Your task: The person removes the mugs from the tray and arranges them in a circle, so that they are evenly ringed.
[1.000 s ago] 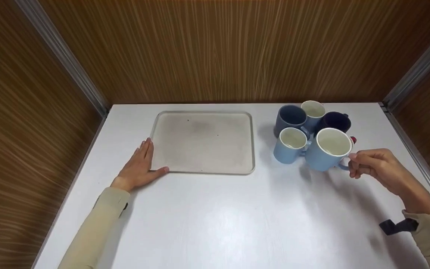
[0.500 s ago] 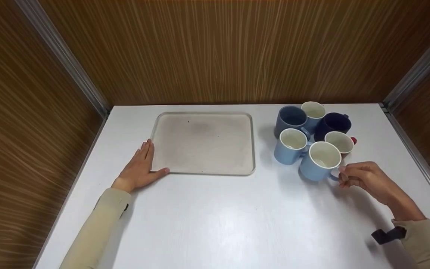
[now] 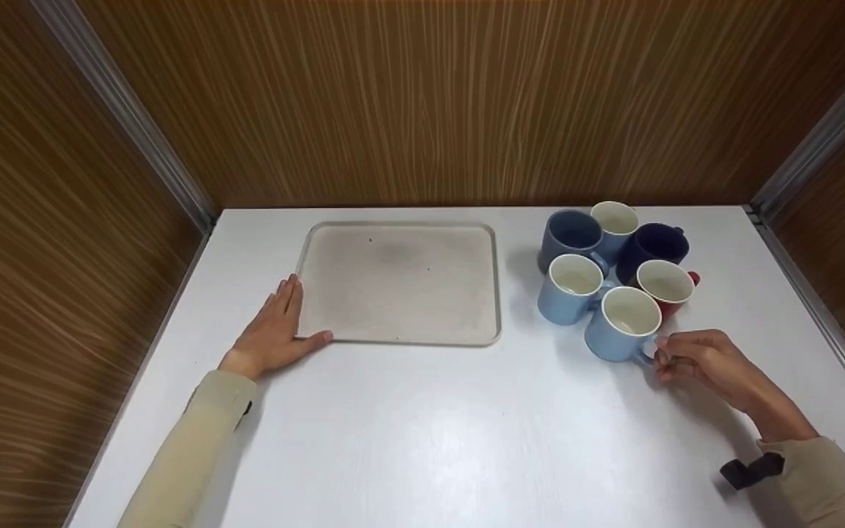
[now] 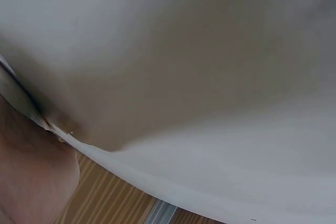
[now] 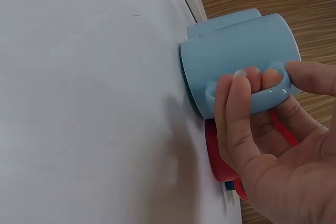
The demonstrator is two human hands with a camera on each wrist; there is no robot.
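Observation:
My right hand [image 3: 701, 364] pinches the handle of a light blue mug [image 3: 615, 334], which stands upright at the front of a mug cluster. In the right wrist view, curled fingers pass through the handle of that light blue mug [image 5: 231, 56], with the thumb against its top. A red mug [image 3: 670, 290] with a white inside is just behind it, and another light blue mug [image 3: 562, 297] is to its left. My left hand [image 3: 268, 334] lies with straight fingers along the left edge of a beige tray [image 3: 400, 293], thumb at the front corner.
A grey-blue mug [image 3: 573, 235], a dark navy mug [image 3: 653, 249] and a blue mug with a white inside [image 3: 615, 224] stand at the back of the cluster. Wood-grain panels [image 3: 422, 103] enclose the white table [image 3: 422, 425] at the back and sides.
My right hand has brought the light blue mug down, forward and slightly left, uncovering the red mug behind it. The left hand and tray have stayed put.

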